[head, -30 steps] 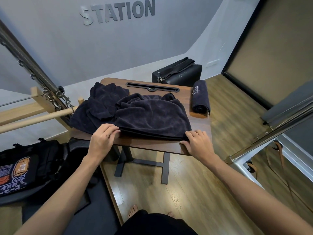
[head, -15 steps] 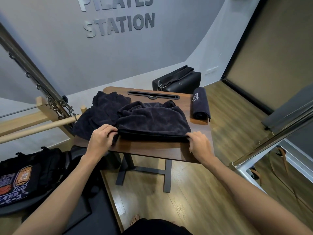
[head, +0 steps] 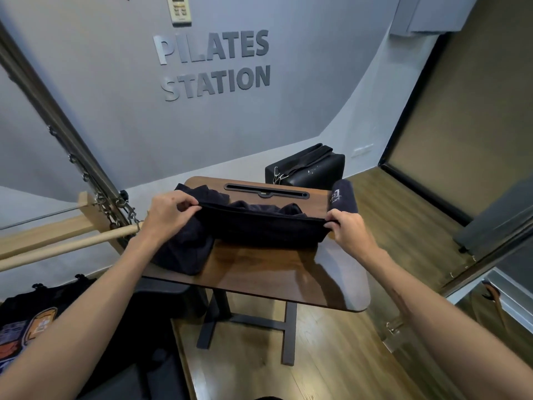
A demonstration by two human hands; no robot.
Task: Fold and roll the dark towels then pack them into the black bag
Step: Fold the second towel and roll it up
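Left hand (head: 168, 210) and right hand (head: 347, 230) pinch a dark towel's (head: 259, 226) edge above the table (head: 288, 272).

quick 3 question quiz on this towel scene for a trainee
1. True or false: both hands pinch the towel's near edge, lifted off the table.
2. Where is the rolled towel? A) on the floor B) at the table's far right C) inside the bag
3. Fill in: the black bag sits ____ the table.

Key:
1. True: left hand and right hand hold the towel above the table.
2. B: rolled towel.
3. Behind: black bag.
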